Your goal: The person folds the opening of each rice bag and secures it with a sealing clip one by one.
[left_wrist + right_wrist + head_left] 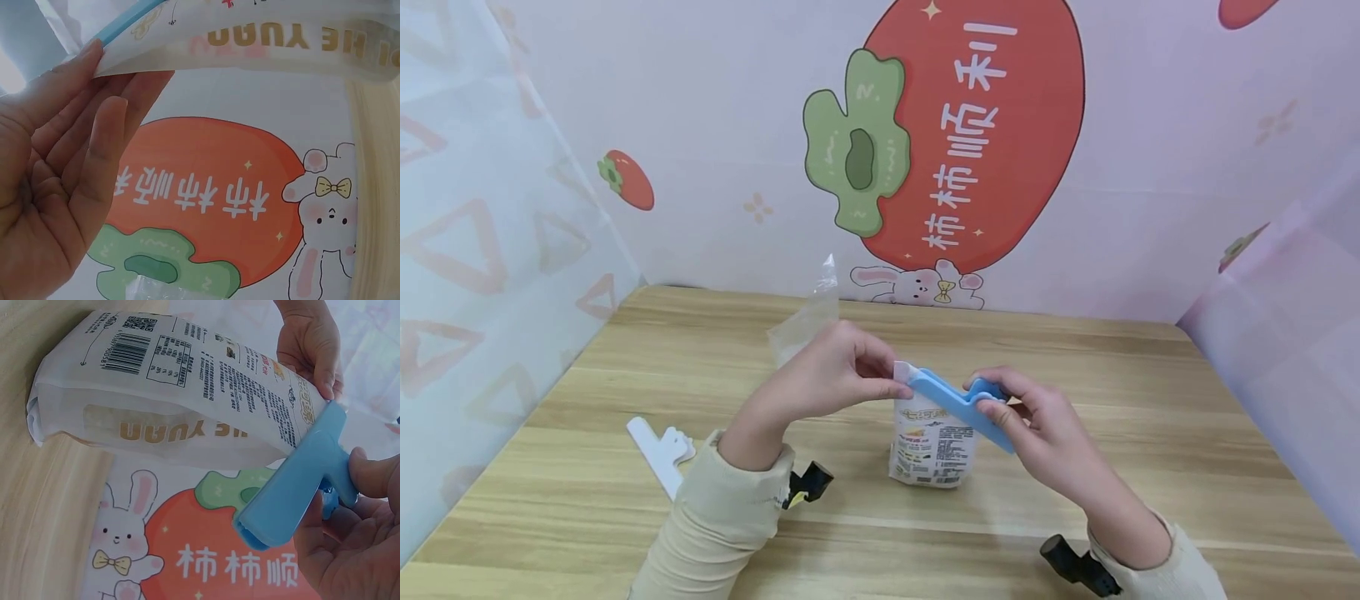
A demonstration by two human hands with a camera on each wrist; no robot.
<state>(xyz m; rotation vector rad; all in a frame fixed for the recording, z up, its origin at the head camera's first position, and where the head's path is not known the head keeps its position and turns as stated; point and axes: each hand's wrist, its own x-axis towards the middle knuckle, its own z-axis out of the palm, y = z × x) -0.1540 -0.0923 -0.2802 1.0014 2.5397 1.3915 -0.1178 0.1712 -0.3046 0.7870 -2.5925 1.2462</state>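
Observation:
A white printed food bag stands upright on the table, with a blue bag clip lying across its top edge. My left hand pinches the bag's top corner beside one end of the clip. With thumb and fingers, my right hand grips the clip's handles. In the right wrist view, the clip spans the bag's mouth and one end sticks out past the bag. In the left wrist view, the left hand holds the bag's edge near a strip of blue.
A white bag clip lies on the wooden table at the left, near the left sleeve. Behind the left hand is a clear plastic bag. A printed backdrop encloses the table at the back and sides.

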